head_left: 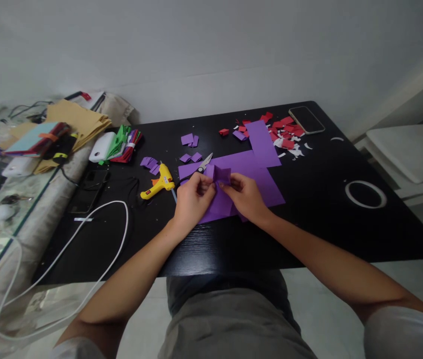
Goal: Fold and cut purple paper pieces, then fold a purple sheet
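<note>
Between my two hands is a folded piece of purple paper (221, 175), raised a little over the table. My left hand (195, 194) pinches its left side, and my right hand (246, 195) grips the right side with thumb and fingers. Larger purple sheets (267, 187) lie under and behind my hands. A pair of scissors (206, 163) rests on the sheets just beyond my left hand, its handles partly hidden. Left of that hand, a yellow glue gun (160, 183) lies on its side. Small purple paper pieces (190, 140) sit farther back.
Red and white paper scraps (288, 130) cover the back right near a phone (306, 119). A white ring (365, 194) lies at the right of the black table (308, 219). A white cable (125, 224) loops across the left side, near colored paper bundles (121, 144).
</note>
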Demonstrator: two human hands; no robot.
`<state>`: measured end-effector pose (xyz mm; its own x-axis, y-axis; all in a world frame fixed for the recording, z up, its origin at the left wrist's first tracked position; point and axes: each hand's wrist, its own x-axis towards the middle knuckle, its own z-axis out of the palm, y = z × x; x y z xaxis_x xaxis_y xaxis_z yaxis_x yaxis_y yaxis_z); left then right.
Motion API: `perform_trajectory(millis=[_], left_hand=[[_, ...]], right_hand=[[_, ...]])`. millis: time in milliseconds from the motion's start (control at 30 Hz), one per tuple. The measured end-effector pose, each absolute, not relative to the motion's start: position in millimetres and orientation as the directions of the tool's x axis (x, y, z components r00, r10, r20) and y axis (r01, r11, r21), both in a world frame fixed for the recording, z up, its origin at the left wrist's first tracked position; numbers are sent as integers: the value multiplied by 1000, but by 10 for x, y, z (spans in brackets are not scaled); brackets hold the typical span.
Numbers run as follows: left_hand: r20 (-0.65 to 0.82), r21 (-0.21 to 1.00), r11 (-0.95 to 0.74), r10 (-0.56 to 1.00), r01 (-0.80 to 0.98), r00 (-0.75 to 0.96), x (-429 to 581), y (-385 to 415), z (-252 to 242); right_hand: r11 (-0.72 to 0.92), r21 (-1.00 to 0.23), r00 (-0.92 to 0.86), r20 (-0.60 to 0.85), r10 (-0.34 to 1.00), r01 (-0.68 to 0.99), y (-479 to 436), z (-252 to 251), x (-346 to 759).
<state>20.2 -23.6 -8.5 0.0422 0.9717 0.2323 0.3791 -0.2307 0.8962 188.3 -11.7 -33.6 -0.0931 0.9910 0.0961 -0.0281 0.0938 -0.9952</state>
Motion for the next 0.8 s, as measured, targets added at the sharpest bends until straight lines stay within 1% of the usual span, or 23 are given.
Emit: perform_trajectory(millis=[100,333,467,633,733,800], left_hand=[[227,901,-224,973,372,38,198,-237,-84],[228,895,-227,973,384,45,194,-220,-101],[250,881,-251,967,400,57,192,-215,-119],[287,862,-289,955,417,67,205,-222,-127],[304,835,-322,946,446,113,217,-234,-116],[329,788,-357,933,501,148,225,-242,-100]], right_hand=[[86,-995,-96,90,991,-47,-116,-351,1881],[106,-994,-103,108,989,-28,-116,-355,1868],[68,-996,-96,74,993,-64,-120,-334,1866],[80,-995,-100,85,991,-55,-109,-329,1875],[65,-996,-102,72,992,-68,-98,-344,1876],[54,-997,-106,60,993,-61,-98,-350,1875]])
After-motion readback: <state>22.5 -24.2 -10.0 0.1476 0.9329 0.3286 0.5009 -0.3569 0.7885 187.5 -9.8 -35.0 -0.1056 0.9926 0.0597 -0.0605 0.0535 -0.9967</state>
